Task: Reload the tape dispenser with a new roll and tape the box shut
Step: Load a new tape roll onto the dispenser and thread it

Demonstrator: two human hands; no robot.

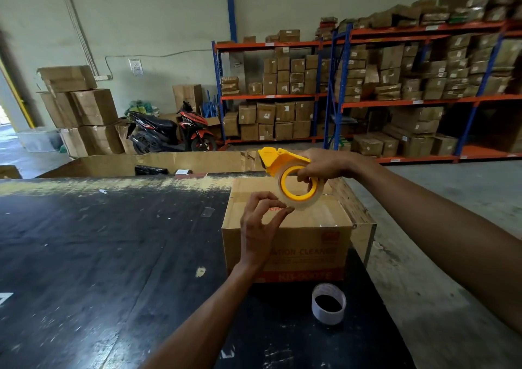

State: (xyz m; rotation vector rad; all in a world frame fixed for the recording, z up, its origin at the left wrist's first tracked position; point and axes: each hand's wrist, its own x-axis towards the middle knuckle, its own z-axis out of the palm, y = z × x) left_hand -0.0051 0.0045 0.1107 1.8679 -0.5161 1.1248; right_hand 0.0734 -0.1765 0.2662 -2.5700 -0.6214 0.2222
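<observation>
Thumb and forefinger of the left hand [261, 226] pinch at the lower edge of a clear tape roll [301, 189], the remaining fingers curled loosely behind them. The roll sits in a yellow tape dispenser [282, 161], whose yellow hub fills the roll's centre. The right hand [324, 165] grips the dispenser from the right, fingers wrapped over its body and hooked down through the open hub, holding it in the air with the nose pointing left.

Both hands work just above a cardboard box [288, 244] that stands on the right part of a worn black table [99, 255]. The box's top flaps lie closed, and its near face carries printed lettering, partly hidden by the left wrist. On the table in front of the box, close to the near edge, an empty white cardboard tape core [329, 303] stands on end, its hollow showing the dark surface beneath.

Both bare forearms reach in from the lower edge of the head view, the right one crossing in from the side over grey concrete floor.

Beyond the table's far edge, a large open carton [158, 162] stands on the floor. Farther back, a red and black scooter [172, 128] is parked near the pale wall, beside stacked brown cartons [82, 109]. Blue and orange warehouse racking [339, 94], packed with boxes, fills the right side of the room.
</observation>
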